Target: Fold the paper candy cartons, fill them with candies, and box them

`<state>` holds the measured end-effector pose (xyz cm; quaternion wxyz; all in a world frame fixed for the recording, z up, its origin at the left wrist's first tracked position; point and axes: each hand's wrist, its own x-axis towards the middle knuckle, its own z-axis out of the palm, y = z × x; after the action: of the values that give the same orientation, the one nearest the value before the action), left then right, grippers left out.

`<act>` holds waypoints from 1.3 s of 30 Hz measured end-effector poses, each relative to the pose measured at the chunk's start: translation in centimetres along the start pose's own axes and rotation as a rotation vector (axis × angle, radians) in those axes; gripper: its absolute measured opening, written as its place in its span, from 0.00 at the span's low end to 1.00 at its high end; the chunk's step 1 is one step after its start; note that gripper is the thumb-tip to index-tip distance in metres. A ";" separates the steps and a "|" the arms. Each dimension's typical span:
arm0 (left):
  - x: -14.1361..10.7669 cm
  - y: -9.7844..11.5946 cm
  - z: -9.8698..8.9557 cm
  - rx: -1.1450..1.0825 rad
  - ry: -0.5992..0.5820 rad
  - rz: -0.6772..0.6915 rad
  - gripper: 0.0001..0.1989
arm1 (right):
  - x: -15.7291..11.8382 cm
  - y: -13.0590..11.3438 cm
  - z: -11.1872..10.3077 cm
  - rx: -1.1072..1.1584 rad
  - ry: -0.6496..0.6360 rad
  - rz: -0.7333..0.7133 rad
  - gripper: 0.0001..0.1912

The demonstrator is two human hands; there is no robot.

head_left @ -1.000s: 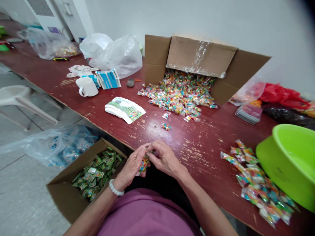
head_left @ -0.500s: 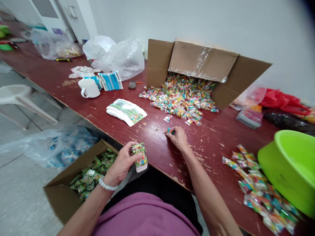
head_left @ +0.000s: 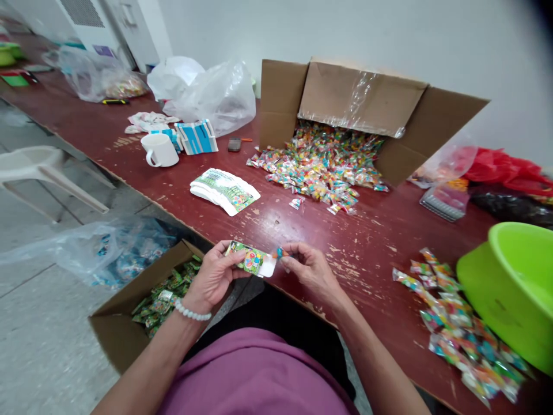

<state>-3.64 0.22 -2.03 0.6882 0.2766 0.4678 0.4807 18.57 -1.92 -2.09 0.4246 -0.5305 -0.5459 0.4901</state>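
My left hand (head_left: 220, 270) is closed around a small green printed carton (head_left: 249, 259), which lies tilted with its white flap end toward the right. Between the thumb and fingers of my right hand (head_left: 310, 266) is a wrapped candy (head_left: 280, 253), blue and orange, right at the carton's flap end. Whether the candy is inside the opening I cannot tell. Beyond my hands, a heap of wrapped candies (head_left: 322, 173) spills from a cardboard box (head_left: 363, 95) lying on its side. A single wrapped candy (head_left: 296, 203) sits apart from the heap.
A stack of flat printed pouches (head_left: 224, 191) and a white mug (head_left: 159, 150) stand left on the red table (head_left: 367, 242). To the right are longer candy packets (head_left: 453, 323) and a green basin (head_left: 496, 276). Below left, an open carton (head_left: 112, 323) holds green packets.
My right hand has lifted the candy from the tabletop and brought it left to the small carton. My left hand has turned the carton so its flap end points right.
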 end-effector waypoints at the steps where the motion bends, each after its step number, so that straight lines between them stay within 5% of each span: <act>1: -0.1 0.1 0.0 -0.018 0.005 -0.004 0.20 | -0.2 -0.3 -0.1 -0.045 0.024 -0.029 0.11; 8: -1.2 -0.2 0.8 -0.061 -0.042 -0.002 0.21 | -0.8 -1.4 -0.2 -0.284 -0.042 -0.232 0.09; 16: -2.8 -2.7 0.9 0.175 -0.456 -0.178 0.23 | -0.3 -0.8 0.3 0.084 -0.046 -0.020 0.15; 22: -2.5 -2.3 2.1 0.220 -0.580 -0.203 0.23 | -0.5 -1.0 0.8 -0.071 0.204 -0.103 0.09; 27: -2.1 -2.3 3.4 0.158 -0.505 -0.155 0.19 | -1.4 -1.4 1.4 -0.138 0.024 -0.149 0.10; 31: -1.8 -2.5 3.8 0.019 -0.393 -0.258 0.23 | -1.3 -0.8 1.5 0.048 0.219 -0.095 0.13; 36: -2.0 -3.1 3.8 0.056 -0.286 -0.231 0.19 | -1.2 0.1 2.0 0.463 -0.114 0.141 0.22; 39: -2.3 -3.4 3.9 0.095 -0.233 -0.123 0.17 | -1.5 0.0 2.5 0.334 -0.074 0.098 0.15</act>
<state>1.06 -2.95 -2.33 0.7521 0.3335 0.4231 0.3797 16.23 -3.57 -2.38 0.4622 -0.4602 -0.4457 0.6132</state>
